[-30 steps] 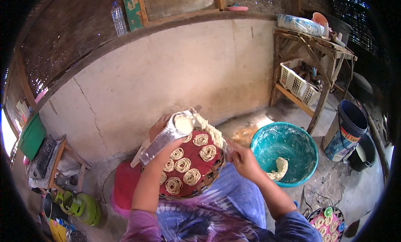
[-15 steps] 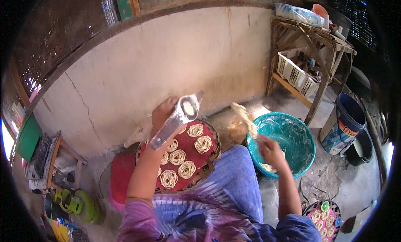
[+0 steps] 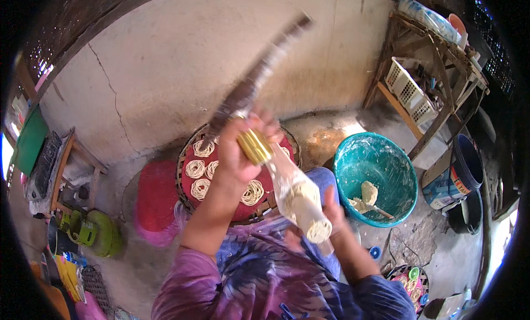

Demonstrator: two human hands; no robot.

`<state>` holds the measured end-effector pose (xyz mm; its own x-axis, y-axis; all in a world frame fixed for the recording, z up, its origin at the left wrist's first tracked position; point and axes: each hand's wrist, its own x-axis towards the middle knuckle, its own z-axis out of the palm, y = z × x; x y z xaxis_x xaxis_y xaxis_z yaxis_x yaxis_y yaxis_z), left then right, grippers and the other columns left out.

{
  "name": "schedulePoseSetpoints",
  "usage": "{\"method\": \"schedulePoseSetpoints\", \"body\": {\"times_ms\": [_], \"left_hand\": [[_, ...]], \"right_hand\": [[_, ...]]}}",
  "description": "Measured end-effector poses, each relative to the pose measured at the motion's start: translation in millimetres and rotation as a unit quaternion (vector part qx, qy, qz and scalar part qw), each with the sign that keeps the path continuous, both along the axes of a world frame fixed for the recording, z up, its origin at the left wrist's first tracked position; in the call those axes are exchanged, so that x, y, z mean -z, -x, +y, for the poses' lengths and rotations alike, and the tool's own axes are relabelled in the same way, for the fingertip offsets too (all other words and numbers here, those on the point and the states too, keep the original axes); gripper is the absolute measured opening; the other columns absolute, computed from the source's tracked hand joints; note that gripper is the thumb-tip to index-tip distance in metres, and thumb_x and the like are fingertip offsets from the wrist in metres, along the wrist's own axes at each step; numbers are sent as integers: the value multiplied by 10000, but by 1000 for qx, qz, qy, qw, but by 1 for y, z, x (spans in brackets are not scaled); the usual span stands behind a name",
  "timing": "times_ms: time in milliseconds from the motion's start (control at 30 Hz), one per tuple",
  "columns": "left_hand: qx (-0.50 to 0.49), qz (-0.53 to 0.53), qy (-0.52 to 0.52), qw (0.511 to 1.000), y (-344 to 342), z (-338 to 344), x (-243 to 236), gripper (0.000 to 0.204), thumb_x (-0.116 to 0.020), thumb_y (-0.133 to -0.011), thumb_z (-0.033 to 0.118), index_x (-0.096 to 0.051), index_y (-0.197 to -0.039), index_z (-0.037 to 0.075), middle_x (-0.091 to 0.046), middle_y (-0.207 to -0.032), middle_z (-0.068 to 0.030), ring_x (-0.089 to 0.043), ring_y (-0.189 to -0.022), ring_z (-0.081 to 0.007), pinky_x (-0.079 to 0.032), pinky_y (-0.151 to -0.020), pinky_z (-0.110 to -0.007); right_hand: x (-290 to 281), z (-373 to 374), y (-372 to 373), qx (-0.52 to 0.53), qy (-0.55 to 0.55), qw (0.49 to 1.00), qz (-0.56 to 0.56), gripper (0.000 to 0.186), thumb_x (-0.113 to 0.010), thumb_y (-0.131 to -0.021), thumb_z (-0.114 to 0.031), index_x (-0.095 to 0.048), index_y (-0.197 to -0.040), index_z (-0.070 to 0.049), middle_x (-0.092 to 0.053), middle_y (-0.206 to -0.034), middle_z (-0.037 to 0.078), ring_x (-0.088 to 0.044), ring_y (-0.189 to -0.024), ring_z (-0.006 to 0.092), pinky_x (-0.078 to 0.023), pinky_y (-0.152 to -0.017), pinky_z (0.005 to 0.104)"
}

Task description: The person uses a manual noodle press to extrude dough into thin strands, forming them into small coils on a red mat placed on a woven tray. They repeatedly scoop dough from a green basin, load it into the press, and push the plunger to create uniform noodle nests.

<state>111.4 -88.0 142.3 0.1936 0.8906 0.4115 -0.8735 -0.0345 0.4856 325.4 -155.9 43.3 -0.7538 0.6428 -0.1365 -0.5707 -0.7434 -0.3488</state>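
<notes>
My left hand [image 3: 237, 154] is closed round a gold-coloured metal cylinder [image 3: 255, 146] joined to a long dark wooden bar [image 3: 262, 72], blurred by motion. Below it slants a pale, dough-smeared bar with a round plunger-like stub [image 3: 318, 230], its end crusted with dough. My right hand [image 3: 337, 218] is behind this piece, thumb on one side and fingers on the other, partly blurred and hidden. Coiled dough nests [image 3: 253, 193] lie on the red-lined round woven tray [image 3: 182, 190] beneath my left arm. To the right, the teal basin [image 3: 407, 201] contains dough [image 3: 369, 193] and a stick-handled tool [image 3: 382, 212].
A cracked wall [image 3: 165, 72] rises behind the tray. At right are a wooden rack [image 3: 397, 102] with a white plastic crate [image 3: 411, 91] and a large bucket [image 3: 450, 174]. A green gas cylinder [image 3: 99, 232] stands left; another nest-filled tray [image 3: 408, 281] is lower right.
My right hand has let go of the dough-laden tool, now in the basin, and moved left to the pale bar. My left hand has turned and come nearer, showing the metal cylinder.
</notes>
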Motion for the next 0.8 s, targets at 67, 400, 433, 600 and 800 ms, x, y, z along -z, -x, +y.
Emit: {"method": "schedulePoseSetpoints", "body": {"times_ms": [67, 400, 433, 600, 800], "left_hand": [[-61, 67, 66, 994, 3, -5, 24, 252, -590, -761, 153, -541, -980, 39, -575, -902, -60, -595, -833, -209, -487, -826, -334], [-245, 665, -143, 691, 54, -87, 65, 420, -713, -818, 318, -612, -1116, 40, -660, -1074, -135, -646, -964, -229, -506, -841, -354], [-208, 666, -141, 702, 50, -91, 62, 418, -713, -818, 319, -613, -1115, 43, -661, -1066, -136, -648, -958, -229, -506, -841, -354], [-66, 741, -106, 660, 35, -89, 64, 410, -719, -808, 311, -603, -1113, 62, -676, -1000, -125, -662, -909, -227, -499, -838, -358], [13, 606, -185, 773, 8, -84, 106, 619, -753, -783, 228, -484, -1315, 62, -555, -1277, -147, -520, -1201, -256, -367, -1057, -390]], "right_hand": [[-10, -16, 18, 23, 273, 953, 128, 1043, -376, -796, -813, -272, -1423, 14, -571, -909, 272, -492, -416, 208, -410, -343, 321], [-42, 8, -17, 189, -408, 828, -335, 868, -446, -827, -686, -378, -1320, 25, -536, -755, 93, -508, -530, 200, -410, -485, 312], [-49, 9, -15, 193, -493, 753, -392, 865, -512, -823, -635, -345, -1343, 36, -576, -823, 129, -580, -624, 254, -468, -574, 352], [-85, 12, -12, 69, -700, 549, -452, 906, -695, -763, -431, -248, -1386, 52, -595, -1067, 310, -646, -909, 442, -509, -816, 440], [-75, 12, -5, -56, -665, 577, -470, 889, -706, -802, -411, -239, -1384, 72, -568, -1151, 311, -618, -1016, 430, -482, -883, 449]]}}
